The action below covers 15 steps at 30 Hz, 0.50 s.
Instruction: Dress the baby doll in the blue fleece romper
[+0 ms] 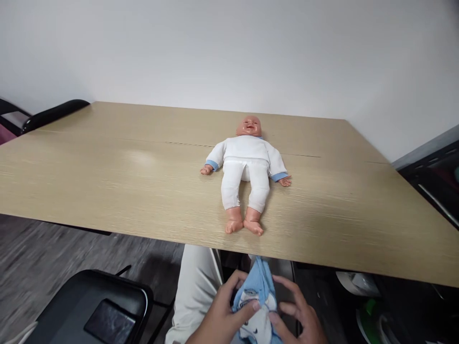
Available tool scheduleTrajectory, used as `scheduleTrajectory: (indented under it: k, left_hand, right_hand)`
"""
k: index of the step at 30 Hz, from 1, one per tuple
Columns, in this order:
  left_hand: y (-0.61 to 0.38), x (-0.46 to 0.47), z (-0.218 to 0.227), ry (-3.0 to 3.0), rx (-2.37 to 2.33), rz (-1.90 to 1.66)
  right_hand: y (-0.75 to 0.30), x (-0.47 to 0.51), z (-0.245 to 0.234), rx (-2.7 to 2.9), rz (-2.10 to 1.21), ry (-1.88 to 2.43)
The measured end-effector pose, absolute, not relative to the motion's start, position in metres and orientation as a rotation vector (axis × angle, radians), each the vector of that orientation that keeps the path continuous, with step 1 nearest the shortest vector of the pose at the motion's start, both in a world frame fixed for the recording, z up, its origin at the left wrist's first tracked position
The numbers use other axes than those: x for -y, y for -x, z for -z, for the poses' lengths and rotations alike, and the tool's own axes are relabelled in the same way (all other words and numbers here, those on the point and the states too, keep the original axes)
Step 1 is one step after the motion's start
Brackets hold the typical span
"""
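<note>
Below the table's front edge, over my lap, both hands hold a small light-blue doll's garment (263, 313) with a white printed patch. My left hand (229, 310) grips its left side, thumb pressed on the print. On the opposite side my right hand (296, 313) pinches the cloth with its thumb, the other fingers curled loosely around it. The garment's upper end narrows to a point near the table edge. A baby doll (247, 157) lies face up on the table, dressed in a white top with blue cuffs and white trousers, its feet bare and toward me.
The wooden table (143, 191) stands against a white wall. A black chair (75, 286) with a phone (110, 322) on its seat is at lower left. Another chair (53, 114) is beyond the table's left end. Dark shelving (437, 177) stands at right.
</note>
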<state>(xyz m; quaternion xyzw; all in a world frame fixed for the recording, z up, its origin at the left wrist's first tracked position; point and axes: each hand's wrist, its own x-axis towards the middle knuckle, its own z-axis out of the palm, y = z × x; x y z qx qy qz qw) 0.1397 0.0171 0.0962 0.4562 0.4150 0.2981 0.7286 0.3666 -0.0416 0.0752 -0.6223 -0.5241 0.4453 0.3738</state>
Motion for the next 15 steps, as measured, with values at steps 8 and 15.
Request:
scheduleTrajectory:
  k: [8, 15]
  left_hand:
    - [-0.118, -0.027, -0.151, -1.62, -0.755, -0.675]
    - [-0.103, -0.033, -0.168, -1.881, -0.698, -0.824]
  right_hand:
    - [-0.388, 0.005, -0.114, 1.683, -1.293, 1.179]
    - [-0.379, -0.009, -0.168, 1.824, -1.336, 0.938]
